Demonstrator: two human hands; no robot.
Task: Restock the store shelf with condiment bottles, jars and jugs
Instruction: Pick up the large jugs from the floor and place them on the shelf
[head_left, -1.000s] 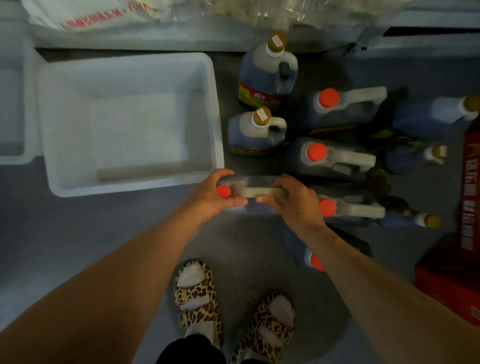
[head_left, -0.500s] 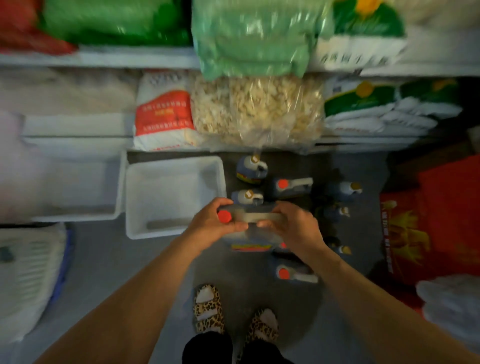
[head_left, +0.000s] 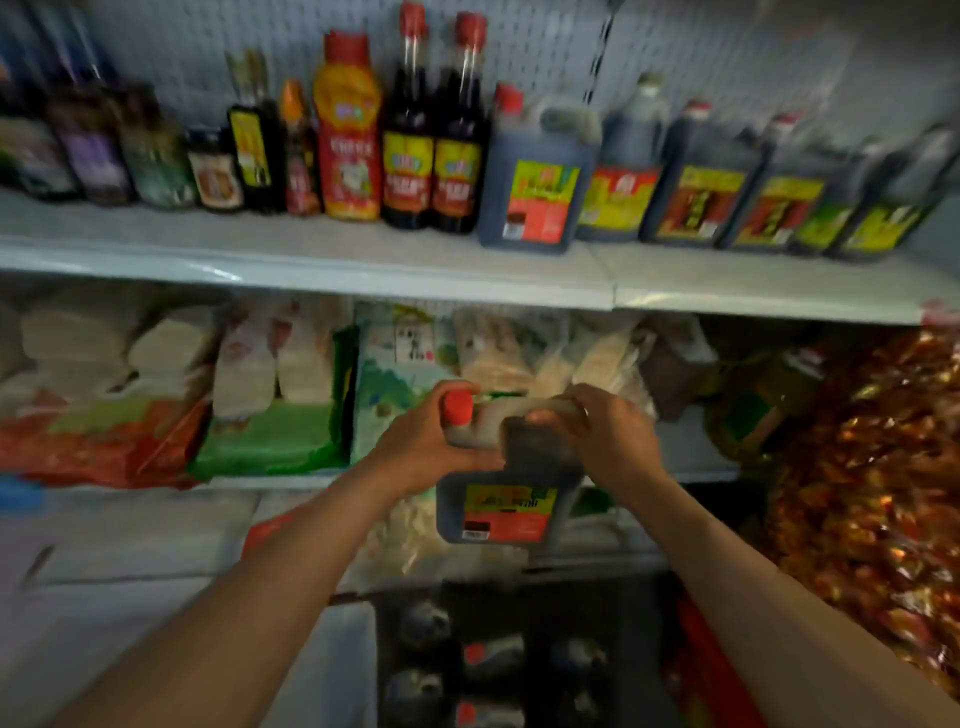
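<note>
I hold a dark jug (head_left: 506, 499) with a red cap and a yellow-red label in the air, in front of the lower shelves. My left hand (head_left: 423, 447) grips its neck just below the cap. My right hand (head_left: 605, 436) grips the handle on top. Above, the white condiment shelf (head_left: 363, 265) carries a row of bottles and jugs; a matching red-capped jug (head_left: 535, 176) stands near its middle, with several similar jugs to its right.
Below the condiment shelf lie bagged goods in white, green and red packs (head_left: 270, 405). A heap of shiny orange-wrapped packets (head_left: 872, 467) fills the right. On the floor below stand more jugs (head_left: 488, 660) beside a white bin (head_left: 332, 670).
The jug has been lifted off the floor to mid-shelf height in both hands. My view has swung up from the floor to the shelves.
</note>
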